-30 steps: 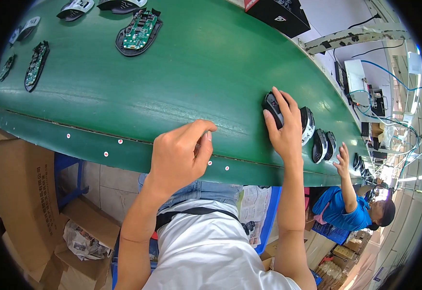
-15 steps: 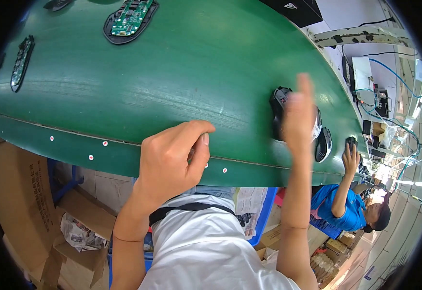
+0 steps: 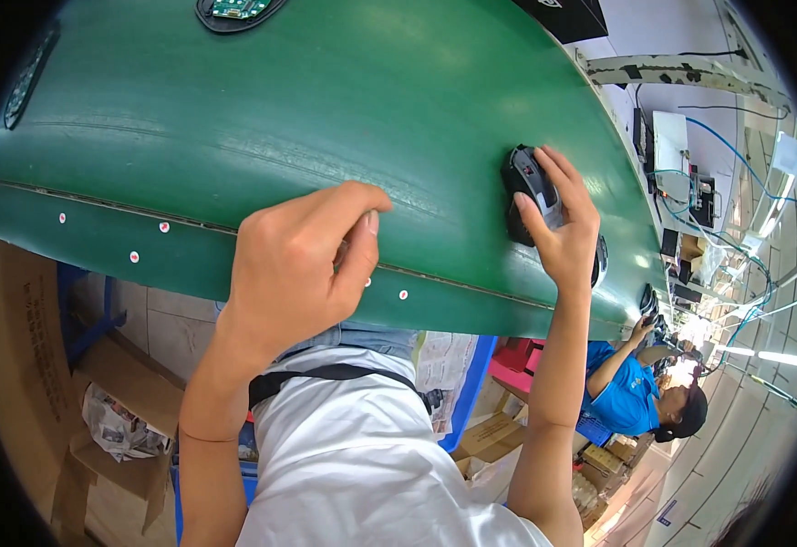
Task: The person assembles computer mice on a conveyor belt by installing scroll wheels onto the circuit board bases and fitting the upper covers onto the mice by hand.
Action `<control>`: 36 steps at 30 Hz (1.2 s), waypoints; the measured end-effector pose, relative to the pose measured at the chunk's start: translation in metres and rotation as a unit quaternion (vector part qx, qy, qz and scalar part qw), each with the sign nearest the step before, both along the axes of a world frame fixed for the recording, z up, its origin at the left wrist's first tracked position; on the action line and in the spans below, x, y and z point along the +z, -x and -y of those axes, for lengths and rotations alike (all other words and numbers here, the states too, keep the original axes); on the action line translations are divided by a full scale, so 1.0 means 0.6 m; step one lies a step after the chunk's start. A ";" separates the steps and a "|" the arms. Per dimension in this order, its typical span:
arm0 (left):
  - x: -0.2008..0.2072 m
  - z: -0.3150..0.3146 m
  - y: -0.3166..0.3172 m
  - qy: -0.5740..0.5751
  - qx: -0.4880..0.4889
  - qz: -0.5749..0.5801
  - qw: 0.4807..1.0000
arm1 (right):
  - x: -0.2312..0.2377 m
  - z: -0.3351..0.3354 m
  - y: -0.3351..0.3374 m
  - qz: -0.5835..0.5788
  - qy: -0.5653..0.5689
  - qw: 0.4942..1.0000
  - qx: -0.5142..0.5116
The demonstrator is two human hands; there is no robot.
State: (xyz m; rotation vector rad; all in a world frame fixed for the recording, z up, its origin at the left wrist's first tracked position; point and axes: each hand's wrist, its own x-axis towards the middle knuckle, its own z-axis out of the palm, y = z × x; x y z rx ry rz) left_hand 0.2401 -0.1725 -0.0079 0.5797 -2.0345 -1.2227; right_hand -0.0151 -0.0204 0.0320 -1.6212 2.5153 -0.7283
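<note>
On the green bench (image 3: 353, 100), to the right, lies a black computer mouse (image 3: 515, 196) with a grey side panel. My right hand (image 3: 570, 228) closes on it, thumb at its left side and fingers over its right. A second mouse (image 3: 601, 261) shows partly behind that wrist. My left hand (image 3: 298, 260) is held over the bench's near edge, fingers curled and thumb pressed to the forefinger; whatever may be in that pinch is hidden. At the far left, a black shell (image 3: 234, 30) carries a green circuit board (image 3: 239, 8), cut off by the frame, and a long dark board (image 3: 30, 77) lies nearer the rim.
A black box (image 3: 567, 20) stands at the bench's far side. Cables and equipment (image 3: 686, 182) line the right. A co-worker in a blue shirt (image 3: 626, 392) works farther along the bench. Below the edge are cardboard boxes (image 3: 29, 346) and a blue crate (image 3: 476, 392).
My right hand, blurred above the mouse before, has come down onto it and closed round it. My left hand keeps its curled pose. The whole view has shifted, and the co-worker's arm is lower.
</note>
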 end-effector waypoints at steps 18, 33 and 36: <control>-0.003 -0.009 0.008 -0.008 -0.013 0.019 1.000 | -0.011 0.008 0.039 -0.038 -0.015 0.999 0.022; -0.005 -0.013 0.024 0.062 -0.040 0.031 0.997 | -0.051 -0.005 0.064 0.077 0.092 0.993 0.005; -0.004 -0.012 0.019 0.054 -0.031 0.027 0.998 | -0.051 -0.019 0.051 0.042 0.114 0.992 0.035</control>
